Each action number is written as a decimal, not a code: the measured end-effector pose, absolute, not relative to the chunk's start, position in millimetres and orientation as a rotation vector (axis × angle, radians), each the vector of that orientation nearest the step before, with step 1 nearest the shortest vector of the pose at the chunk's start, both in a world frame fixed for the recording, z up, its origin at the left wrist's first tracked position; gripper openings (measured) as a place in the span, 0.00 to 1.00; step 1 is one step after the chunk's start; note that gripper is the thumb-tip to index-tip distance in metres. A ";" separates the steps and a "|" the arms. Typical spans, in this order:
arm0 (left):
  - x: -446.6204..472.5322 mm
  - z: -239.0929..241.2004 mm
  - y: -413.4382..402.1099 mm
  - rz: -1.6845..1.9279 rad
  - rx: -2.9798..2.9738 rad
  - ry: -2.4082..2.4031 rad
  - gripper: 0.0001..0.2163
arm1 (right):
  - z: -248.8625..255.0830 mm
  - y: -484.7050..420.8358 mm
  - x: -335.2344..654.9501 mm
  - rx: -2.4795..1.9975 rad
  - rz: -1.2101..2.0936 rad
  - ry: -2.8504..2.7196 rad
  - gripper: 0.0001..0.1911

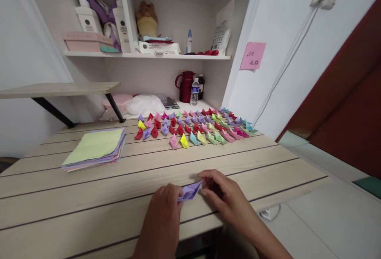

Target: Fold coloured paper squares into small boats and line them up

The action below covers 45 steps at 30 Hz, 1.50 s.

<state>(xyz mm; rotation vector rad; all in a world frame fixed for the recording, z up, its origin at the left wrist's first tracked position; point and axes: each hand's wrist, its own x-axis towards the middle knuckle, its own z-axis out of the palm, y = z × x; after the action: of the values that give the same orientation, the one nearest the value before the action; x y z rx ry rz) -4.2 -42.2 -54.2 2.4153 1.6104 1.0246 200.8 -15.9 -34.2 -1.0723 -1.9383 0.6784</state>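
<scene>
A small folded purple paper piece (189,191) lies between my two hands near the front edge of the wooden table (89,187). My left hand (165,206) pinches its left end. My right hand (220,192) grips its right end with curled fingers. Farther back, several folded paper boats (193,126) in many colours stand in rows. A stack of coloured paper sheets (95,148), light green on top, rests at the left.
A low wooden shelf on black brackets (59,89) overhangs the table's back left. Behind it stand a red jug (185,86), a water bottle (194,91) and a pink container (119,101). A pink sticky note (253,55) hangs on the wall. Floor lies beyond the table's right edge.
</scene>
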 end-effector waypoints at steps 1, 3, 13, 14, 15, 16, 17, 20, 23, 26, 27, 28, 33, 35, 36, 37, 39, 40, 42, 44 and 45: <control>-4.2 -54.0 -42.3 1.020 2.432 1.608 0.11 | -34.4 -15.6 200.9 -1.077 0.691 -1.936 0.16; -4.3 -53.7 -42.9 1.006 2.441 1.618 0.11 | -34.1 -15.6 201.2 -1.080 0.700 -1.929 0.14; -4.9 -49.9 -43.0 0.829 2.490 1.631 0.10 | -26.6 -19.9 204.1 -0.937 0.709 -2.144 0.05; -4.7 -49.7 -42.8 0.811 2.482 1.627 0.10 | -26.9 -19.7 203.9 -0.935 0.704 -2.156 0.05; -4.6 -49.5 -42.7 0.796 2.475 1.621 0.10 | -27.4 -19.4 203.7 -0.937 0.693 -2.163 0.05; -4.5 -49.5 -42.8 0.787 2.471 1.614 0.11 | -27.9 -19.1 203.5 -0.944 0.680 -2.170 0.06; -4.5 -49.6 -43.1 0.777 2.466 1.610 0.10 | -28.5 -18.8 203.1 -0.953 0.662 -2.178 0.06; -4.7 -49.6 -44.3 0.747 2.470 1.601 0.11 | -29.2 -18.7 201.8 -0.984 0.586 -2.229 0.09; -4.8 -49.2 -44.1 0.707 2.474 1.592 0.10 | -28.3 -18.9 200.3 -1.006 0.521 -2.285 0.11; -4.7 -48.7 -41.4 0.672 2.458 1.575 0.10 | -26.4 -18.5 198.3 -1.009 0.502 -2.318 0.13; -4.6 -48.5 -40.3 0.659 2.451 1.563 0.10 | -25.7 -18.3 197.6 -1.011 0.504 -2.325 0.12; -4.6 -48.1 -39.3 0.648 2.442 1.553 0.10 | -25.0 -18.1 196.8 -1.015 0.508 -2.331 0.12; -5.2 -42.8 -38.9 0.690 2.316 1.576 0.10 | -24.3 -18.5 196.3 -1.025 0.548 -2.335 0.10; -6.4 -39.3 -40.3 0.745 2.231 1.569 0.09 | -25.7 -18.7 198.2 -1.004 0.600 -2.273 0.11; -7.2 -37.3 -41.0 0.766 2.189 1.557 0.08 | -26.5 -18.5 199.4 -0.994 0.631 -2.219 0.11; -8.1 -35.3 -41.6 0.782 2.149 1.543 0.08 | -27.4 -18.2 200.7 -0.985 0.660 -2.161 0.11; -9.9 -31.1 -42.3 0.794 2.081 1.515 0.07 | -28.9 -16.8 203.2 -0.972 0.692 -2.046 0.11; -10.7 -28.8 -42.4 0.791 2.052 1.500 0.06 | -29.4 -16.0 204.3 -0.968 0.699 -1.999 0.11; -11.8 -24.4 -42.5 0.777 1.996 1.481 0.05 | -29.9 -14.2 205.9 -0.952 0.714 -1.931 0.11; -12.4 -20.6 -42.7 0.766 1.947 1.476 0.03 | -29.5 -12.9 206.4 -0.930 0.744 -1.898 0.11; -12.5 -19.2 -42.8 0.762 1.928 1.481 0.03 | -29.1 -12.5 206.3 -0.924 0.762 -1.896 0.11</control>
<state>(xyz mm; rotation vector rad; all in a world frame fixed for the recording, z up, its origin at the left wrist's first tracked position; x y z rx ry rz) -12.5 -42.8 -19.2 1.9278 1.4806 0.7623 206.3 -12.5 -29.1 -0.9244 -1.8960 0.7620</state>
